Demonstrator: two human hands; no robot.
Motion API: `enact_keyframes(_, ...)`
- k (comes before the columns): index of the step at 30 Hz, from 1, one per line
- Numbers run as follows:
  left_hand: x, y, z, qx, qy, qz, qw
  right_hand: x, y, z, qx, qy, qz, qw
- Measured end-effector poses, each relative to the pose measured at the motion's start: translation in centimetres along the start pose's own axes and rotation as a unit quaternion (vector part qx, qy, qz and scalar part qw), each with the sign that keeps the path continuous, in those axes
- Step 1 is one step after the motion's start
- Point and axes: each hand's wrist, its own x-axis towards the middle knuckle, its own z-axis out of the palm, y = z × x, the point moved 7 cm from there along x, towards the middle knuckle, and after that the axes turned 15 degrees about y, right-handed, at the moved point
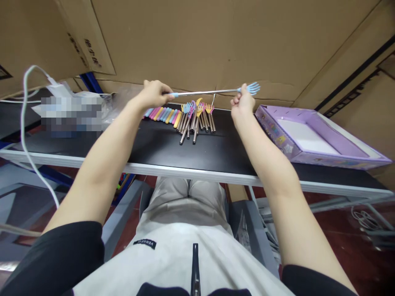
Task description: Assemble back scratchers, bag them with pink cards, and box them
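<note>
Both my hands hold one telescopic back scratcher [212, 91] stretched out level above the black table [160, 148]. My left hand [154, 93] is closed round its light blue handle end. My right hand [242, 102] pinches the metal rod just below the blue claw head [253, 87]. Below it, on the table, lies a pile of collapsed back scratchers [194, 117] with metal rods and coloured claws, next to a row of coloured handles [163, 114].
A purple open box [311, 137] with a white inner floor sits at the right of the table. Cardboard boxes [197, 41] wall off the back. A white cable [24, 123] and clear plastic bags [117, 102] lie at the left. My lap is below the table edge.
</note>
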Motion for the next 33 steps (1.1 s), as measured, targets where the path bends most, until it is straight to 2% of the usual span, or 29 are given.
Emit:
enact_keyframes(3,0.5,3.9,1.8,-0.015,0.023,0.024,0.999,-3.2,2.2,2.1,0.008,-0.043,0.025,0.999)
enact_keyframes(7,0.6,6.8,3.4,-0.048,0.021,0.025,0.998,-3.6,3.1,3.0,-0.016,-0.089,0.013,0.996)
enact_keyframes(13,-0.3,9.0,6.2,-0.119,-0.084,-0.017,0.989,-2.7,1.7,0.8,-0.108,-0.136,0.025,0.984)
enact_keyframes(16,0.0,10.3,7.7,-0.142,-0.078,-0.029,0.986,-3.2,1.8,-0.4,-0.203,-0.174,0.047,0.963)
enact_keyframes(19,0.5,11.0,9.0,-0.139,-0.053,-0.050,0.988,-3.8,2.1,-0.9,-0.277,-0.248,0.065,0.926)
enact_keyframes(22,0.5,11.3,10.0,-0.135,-0.036,-0.052,0.989,-3.7,2.4,-1.1,-0.331,-0.287,0.080,0.895)
enact_keyframes(26,0.0,10.8,10.2,-0.127,-0.056,-0.025,0.990,-2.4,2.7,-1.8,-0.425,-0.262,0.057,0.865)
enact_keyframes(29,0.0,8.8,8.6,-0.099,-0.038,-0.025,0.994,-1.0,3.3,-2.7,-0.519,-0.236,0.009,0.822)
enact_keyframes(33,-0.1,4.2,5.7,-0.060,0.002,-0.076,0.995,0.7,4.5,-3.2,-0.617,-0.219,-0.083,0.751)
